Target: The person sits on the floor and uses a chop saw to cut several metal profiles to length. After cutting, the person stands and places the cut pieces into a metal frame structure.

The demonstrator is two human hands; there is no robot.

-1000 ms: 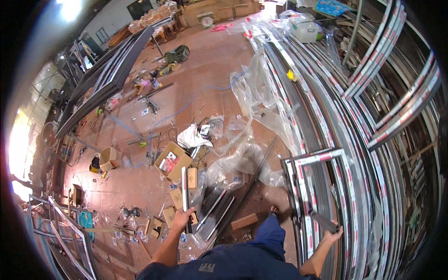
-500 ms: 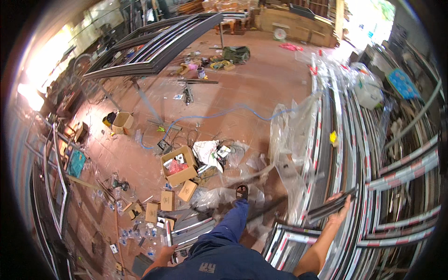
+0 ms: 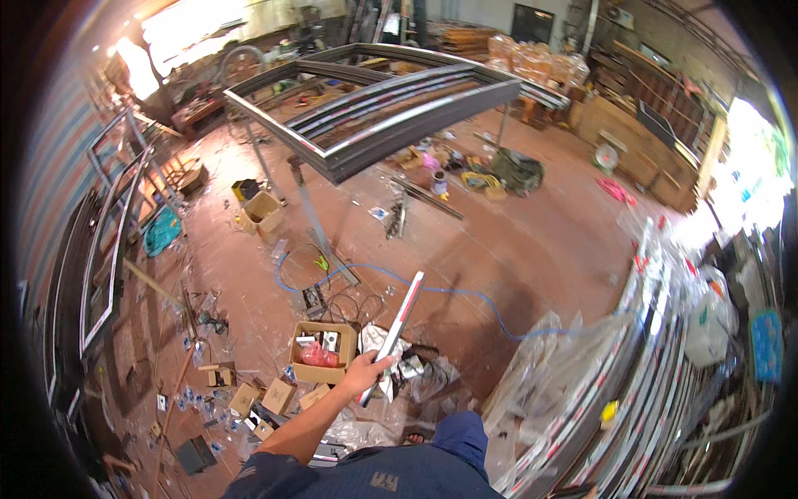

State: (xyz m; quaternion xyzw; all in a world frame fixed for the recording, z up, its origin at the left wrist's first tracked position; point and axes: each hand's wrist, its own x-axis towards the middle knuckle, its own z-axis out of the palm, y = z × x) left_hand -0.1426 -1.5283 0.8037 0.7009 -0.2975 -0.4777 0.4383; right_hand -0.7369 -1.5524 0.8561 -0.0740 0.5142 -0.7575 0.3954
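My left hand (image 3: pixel 364 376) is closed around a short length of window-frame profile (image 3: pixel 406 309). The profile is dark along its edges, with white and red protective film, and slants up and away from me. Beneath it on the floor are an open cardboard box (image 3: pixel 312 373) with a red plastic bag inside and a crumpled white sack (image 3: pixel 376 337). At the lower right edge only a sliver of what seems to be my right hand (image 3: pixel 592 493) shows, beside a dark piece; its fingers are cut off.
A large dark window frame (image 3: pixel 366 158) rests on metal legs ahead. Long film-wrapped profiles (image 3: pixel 619 391) lie stacked at right beside clear plastic sheeting (image 3: pixel 553 358). A blue hose (image 3: pixel 465 293) crosses the red floor. Small boxes (image 3: pixel 277 394) and scraps lie at left, near leaning frames (image 3: pixel 108 283).
My left hand has risen from low beside my leg and now holds a profile out front. My right hand, earlier gripping dark profile pieces at right, has dropped almost out of view. The view turned left.
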